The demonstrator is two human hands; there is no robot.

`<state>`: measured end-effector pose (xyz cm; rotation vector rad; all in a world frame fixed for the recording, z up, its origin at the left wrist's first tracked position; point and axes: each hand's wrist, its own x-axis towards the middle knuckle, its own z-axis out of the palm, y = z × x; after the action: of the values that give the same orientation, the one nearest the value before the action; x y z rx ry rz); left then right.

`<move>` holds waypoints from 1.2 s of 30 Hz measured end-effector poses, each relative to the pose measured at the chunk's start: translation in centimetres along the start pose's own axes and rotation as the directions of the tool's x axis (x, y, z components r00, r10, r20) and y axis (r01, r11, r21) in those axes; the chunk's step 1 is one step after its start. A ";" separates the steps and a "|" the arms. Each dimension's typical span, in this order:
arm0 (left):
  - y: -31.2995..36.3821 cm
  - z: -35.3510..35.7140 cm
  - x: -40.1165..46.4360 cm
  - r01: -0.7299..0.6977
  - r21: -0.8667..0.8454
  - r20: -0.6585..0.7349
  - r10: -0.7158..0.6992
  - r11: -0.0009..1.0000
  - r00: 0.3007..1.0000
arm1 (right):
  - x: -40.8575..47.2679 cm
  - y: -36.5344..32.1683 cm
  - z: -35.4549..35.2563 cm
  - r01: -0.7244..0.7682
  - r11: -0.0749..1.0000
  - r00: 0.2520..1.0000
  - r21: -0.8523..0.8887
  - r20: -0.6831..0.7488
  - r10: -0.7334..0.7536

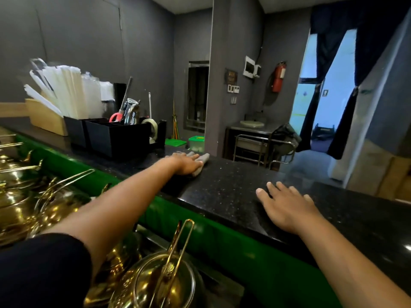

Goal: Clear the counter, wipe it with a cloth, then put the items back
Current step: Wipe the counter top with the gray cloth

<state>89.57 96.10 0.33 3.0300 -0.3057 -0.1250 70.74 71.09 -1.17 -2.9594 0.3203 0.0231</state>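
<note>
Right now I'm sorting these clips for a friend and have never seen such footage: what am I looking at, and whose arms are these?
There is no machine here. The single picture comes from a wide-angle camera worn on a person's head, looking forward and down, so the arms are the wearer's own. The left hand presses a grey cloth flat on the black speckled counter. The right hand rests flat and open on the counter, holding nothing. Further back on the counter stand black organizer boxes, a tape dispenser and a wooden holder of white wrapped sticks. Below the counter's green edge sit brass teapots.
</note>
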 end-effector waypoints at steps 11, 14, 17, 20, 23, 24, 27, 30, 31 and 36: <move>10.0 3.0 -5.0 -0.447 0.119 0.094 0.438 0.887 0.894 | 0.7 -0.5 -0.1 -0.016 1.000 0.999 -0.002 -0.045 0.016; 9.4 2.5 -5.6 -0.427 0.087 0.069 0.422 0.900 0.904 | -0.6 -0.4 -0.2 -0.030 0.999 0.996 0.038 -0.085 0.033; 9.4 1.3 -2.2 -0.269 0.080 0.040 0.267 0.960 0.963 | -3.3 1.0 -0.2 -0.075 0.995 0.994 0.070 -0.070 0.080; 9.5 0.9 1.1 -0.118 0.055 0.029 0.116 0.992 0.993 | -6.4 5.1 -0.6 -0.111 0.993 0.993 0.031 -0.031 0.111; 10.7 1.0 1.8 -0.146 0.084 0.052 0.142 0.986 0.988 | -7.9 7.3 -1.4 -0.176 0.984 0.984 0.027 -0.009 0.176; 11.7 1.2 1.4 -0.194 0.093 0.049 0.190 0.977 0.981 | -7.8 7.3 -1.4 -0.178 0.984 0.984 0.024 -0.012 0.178; 14.7 1.7 -2.4 -0.343 0.069 0.078 0.338 0.937 0.938 | -7.3 6.7 -1.3 -0.177 0.983 0.983 0.042 -0.032 0.178; 15.7 3.0 -7.7 -0.515 0.117 0.104 0.505 0.849 0.857 | -7.2 7.0 -1.3 -0.188 0.980 0.981 0.068 -0.044 0.191; 15.4 3.5 -10.0 -0.550 0.126 0.098 0.542 0.826 0.835 | -7.2 7.1 -1.3 -0.186 0.979 0.980 0.080 -0.056 0.191; 13.1 4.3 -15.0 -0.561 0.057 0.046 0.559 0.826 0.828 | -7.6 7.9 -1.2 -0.094 0.983 0.985 0.157 -0.127 0.114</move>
<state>71.98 85.97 -1.51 2.8523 -1.2051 -0.1099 61.62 64.94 -1.06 -2.7977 0.4728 -0.1822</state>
